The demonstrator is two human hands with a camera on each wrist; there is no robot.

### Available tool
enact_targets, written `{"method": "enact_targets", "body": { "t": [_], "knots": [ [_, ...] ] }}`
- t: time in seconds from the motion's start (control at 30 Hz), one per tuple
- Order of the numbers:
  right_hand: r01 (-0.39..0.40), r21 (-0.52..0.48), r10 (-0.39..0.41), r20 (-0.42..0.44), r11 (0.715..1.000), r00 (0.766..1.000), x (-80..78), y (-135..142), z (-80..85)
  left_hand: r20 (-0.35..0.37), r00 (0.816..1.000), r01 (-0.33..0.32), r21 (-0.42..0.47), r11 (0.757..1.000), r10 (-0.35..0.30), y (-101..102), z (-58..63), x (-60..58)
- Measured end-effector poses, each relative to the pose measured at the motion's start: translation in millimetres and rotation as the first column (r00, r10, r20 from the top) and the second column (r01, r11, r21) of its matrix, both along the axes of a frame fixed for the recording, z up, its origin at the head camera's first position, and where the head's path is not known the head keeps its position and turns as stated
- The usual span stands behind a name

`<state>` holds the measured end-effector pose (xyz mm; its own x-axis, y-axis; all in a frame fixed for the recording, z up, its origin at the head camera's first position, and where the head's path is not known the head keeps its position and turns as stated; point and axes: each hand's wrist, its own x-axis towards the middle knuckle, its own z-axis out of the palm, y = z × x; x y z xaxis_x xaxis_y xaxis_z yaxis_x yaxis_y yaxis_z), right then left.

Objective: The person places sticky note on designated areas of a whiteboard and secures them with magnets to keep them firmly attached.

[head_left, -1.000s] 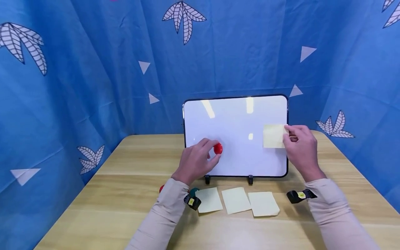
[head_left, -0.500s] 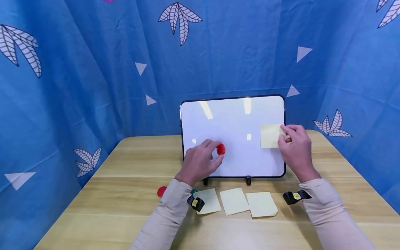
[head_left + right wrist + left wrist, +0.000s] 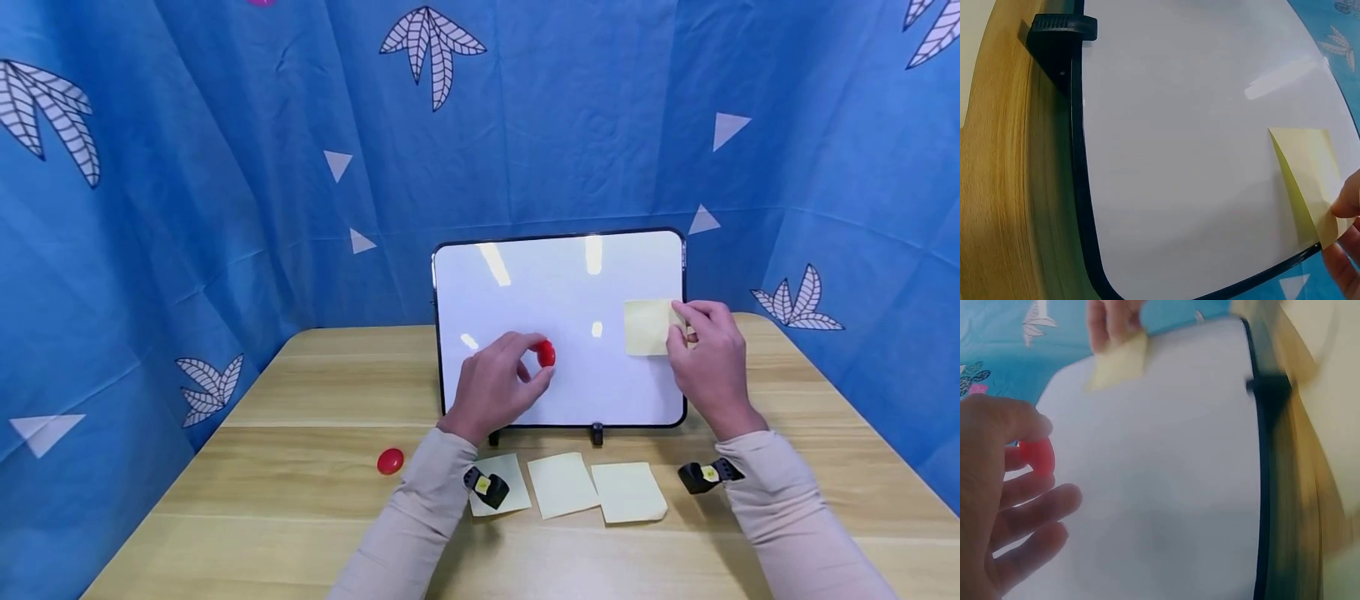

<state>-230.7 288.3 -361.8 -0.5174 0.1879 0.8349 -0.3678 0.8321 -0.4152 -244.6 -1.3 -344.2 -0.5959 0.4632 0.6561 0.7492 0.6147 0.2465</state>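
Watched from my remote post, a person's left hand [image 3: 498, 383] pinches a smooth, glossy red disc [image 3: 546, 353] by its rim between thumb and forefinger, the other fingers fanned apart in the left wrist view. The right hand [image 3: 708, 358] pinches the right edge of a thin, pale yellow paper note [image 3: 647, 327], at the right side of a shiny whiteboard [image 3: 555, 292] with rounded corners and a narrow black frame. I see the disc in front of the board's lower half, left of the note and slightly below it; I cannot tell whether it touches the surface.

The nearly square note faces the head camera, with no clear long axis, its top edge roughly level and its sides close to vertical. From the right wrist I see it curve slightly toward the pinching fingers. The disc shows as an upright oval, its face turned partly sideways.

The board stands on black feet [image 3: 597, 434] on a wood-grained table [image 3: 315, 375]. In front lie three more notes [image 3: 563, 485], the right one with a curled corner; to their left, a second red disc [image 3: 390, 461] lies flat. Beige sleeves [image 3: 802, 517] carry black wrist cameras [image 3: 701, 477] bearing small yellow labels [image 3: 709, 473], any print too small for me to read. Behind hangs a creased blue curtain [image 3: 285, 167] patterned with white leaves and triangles.
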Motion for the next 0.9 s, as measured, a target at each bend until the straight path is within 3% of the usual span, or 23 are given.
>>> {"method": "enact_targets", "body": {
  "t": [0.13,0.23,0.9],
  "knots": [
    [0.015,0.008,-0.015,0.004,1.0,1.0,0.5,-1,0.3,0.094,0.995,0.02,0.057,0.998,-0.025,10,3.9,2.8],
    [0.017,0.012,-0.017,0.006,1.0,1.0,-0.2,-1,-1.0,0.124,0.992,0.019,0.055,0.998,-0.026,17,6.4,5.6],
    [0.029,-0.021,-0.028,0.026,0.999,0.999,2.1,-3,0.6,0.133,0.991,0.008,0.015,1.0,-0.01,51,14.1,7.8]
  ]
}}
